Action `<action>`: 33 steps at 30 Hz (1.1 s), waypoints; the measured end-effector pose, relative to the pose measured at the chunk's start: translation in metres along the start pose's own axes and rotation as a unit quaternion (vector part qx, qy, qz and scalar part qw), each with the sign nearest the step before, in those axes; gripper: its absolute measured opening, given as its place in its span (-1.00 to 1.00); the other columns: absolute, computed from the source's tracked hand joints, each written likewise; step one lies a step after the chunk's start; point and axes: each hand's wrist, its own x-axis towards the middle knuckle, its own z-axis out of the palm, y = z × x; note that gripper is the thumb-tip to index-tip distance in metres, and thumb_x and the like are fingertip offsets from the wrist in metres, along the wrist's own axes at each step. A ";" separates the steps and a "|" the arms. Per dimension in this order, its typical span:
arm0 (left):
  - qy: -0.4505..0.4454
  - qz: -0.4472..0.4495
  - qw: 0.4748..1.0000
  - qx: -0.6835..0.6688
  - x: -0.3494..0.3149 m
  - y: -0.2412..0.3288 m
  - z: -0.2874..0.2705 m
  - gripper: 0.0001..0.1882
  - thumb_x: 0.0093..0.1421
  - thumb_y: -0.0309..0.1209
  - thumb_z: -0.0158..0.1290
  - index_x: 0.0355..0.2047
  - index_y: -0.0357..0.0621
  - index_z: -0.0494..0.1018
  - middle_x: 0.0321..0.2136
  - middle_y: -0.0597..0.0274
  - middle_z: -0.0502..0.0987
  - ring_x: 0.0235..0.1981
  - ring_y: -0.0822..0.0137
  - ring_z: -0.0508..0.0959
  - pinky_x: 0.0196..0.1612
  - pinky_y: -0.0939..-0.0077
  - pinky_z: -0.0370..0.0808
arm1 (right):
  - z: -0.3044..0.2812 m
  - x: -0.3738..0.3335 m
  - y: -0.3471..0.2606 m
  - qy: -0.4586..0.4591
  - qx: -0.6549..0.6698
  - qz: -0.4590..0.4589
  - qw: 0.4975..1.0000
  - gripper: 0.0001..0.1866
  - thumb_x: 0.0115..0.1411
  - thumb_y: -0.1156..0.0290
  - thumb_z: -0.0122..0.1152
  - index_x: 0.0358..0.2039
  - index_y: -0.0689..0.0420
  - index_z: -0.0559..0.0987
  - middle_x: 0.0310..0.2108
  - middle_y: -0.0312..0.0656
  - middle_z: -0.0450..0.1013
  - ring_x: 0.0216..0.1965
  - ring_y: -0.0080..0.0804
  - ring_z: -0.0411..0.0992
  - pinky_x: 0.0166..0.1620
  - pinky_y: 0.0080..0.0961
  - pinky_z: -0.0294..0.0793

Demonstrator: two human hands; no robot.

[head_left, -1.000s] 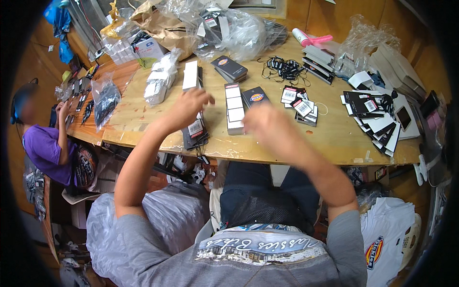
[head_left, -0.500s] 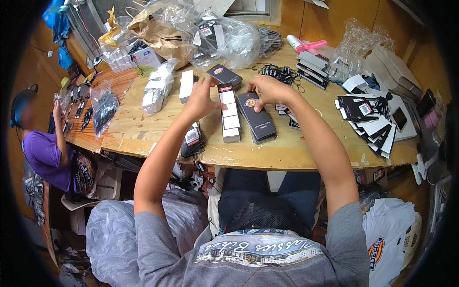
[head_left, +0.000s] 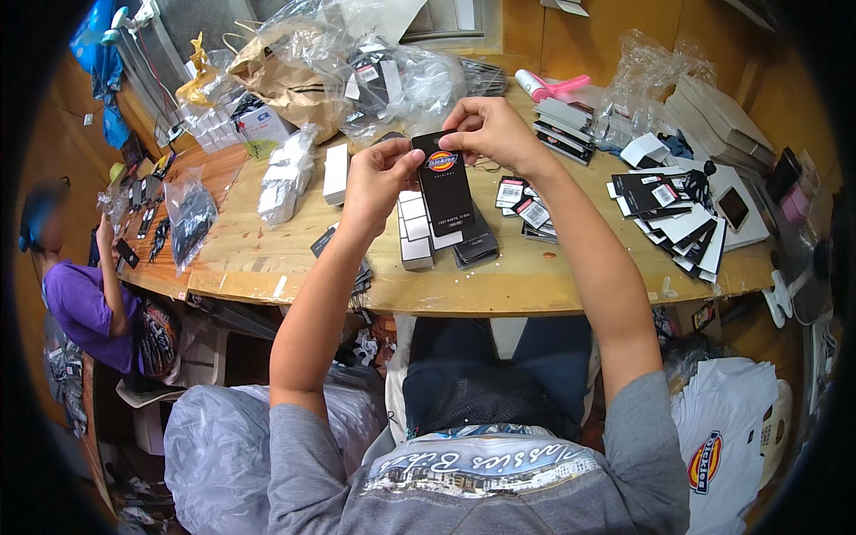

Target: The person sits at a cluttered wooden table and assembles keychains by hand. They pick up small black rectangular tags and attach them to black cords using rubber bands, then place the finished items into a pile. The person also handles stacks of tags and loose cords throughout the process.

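A black hang tag (head_left: 448, 198) with a coloured oval logo is held up above the table by both my hands. My left hand (head_left: 382, 178) pinches its upper left edge, while my right hand (head_left: 490, 134) grips the top right corner. Beneath it, partly covered, lie a stack of white label cards (head_left: 415, 254) and a stack of black tags (head_left: 479, 247). Barcoded tags (head_left: 533, 214) sit to the right, below my right forearm. More black tags (head_left: 357, 267) lie by my left forearm, which hides part of them.
A white card stack (head_left: 335, 174) and a plastic-wrapped bundle (head_left: 287, 178) stand at left. Bags (head_left: 299, 76) crowd the back. Right are boxed stacks (head_left: 563, 129), fanned tags (head_left: 682, 214) and a phone (head_left: 734, 207). Another person (head_left: 85, 303) sits at far left.
My hands have come together around one black tag, which is now raised over the stacks. Before, my left hand touched the white cards and my right hand the black stack.
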 end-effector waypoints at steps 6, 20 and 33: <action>0.074 0.028 0.997 -0.001 -0.001 -0.005 0.007 -0.68 -0.08 -0.48 0.07 -0.33 -0.46 0.33 -0.57 0.24 0.43 -0.64 0.59 0.34 -0.62 0.74 0.29 | -0.022 -0.001 0.035 0.087 -0.262 0.136 0.951 -0.73 -0.16 0.33 0.21 -0.53 0.29 0.45 -0.68 -0.18 0.39 -0.67 -0.45 0.36 -0.56 -0.61 0.37; 0.098 0.109 0.987 0.064 -0.004 -0.017 0.017 -0.83 -0.03 -0.50 0.00 -0.41 -0.36 0.39 -0.54 0.26 0.46 -0.53 0.59 0.41 -0.46 0.75 0.32 | -0.049 -0.015 0.026 0.021 -0.062 0.068 0.996 -0.83 -0.27 0.51 0.24 -0.58 0.25 0.49 -0.64 -0.20 0.41 -0.62 -0.55 0.34 -0.51 -0.63 0.33; 0.104 0.096 0.990 -0.013 -0.005 0.005 0.008 -0.78 -0.06 -0.52 0.02 -0.37 -0.39 0.37 -0.50 0.25 0.45 -0.51 0.56 0.40 -0.42 0.74 0.32 | -0.042 0.035 0.061 0.181 -0.253 -0.012 0.950 -0.88 -0.17 0.42 0.11 -0.59 0.18 0.51 -0.62 -0.13 0.42 -0.55 -0.37 0.40 -0.44 -0.50 0.35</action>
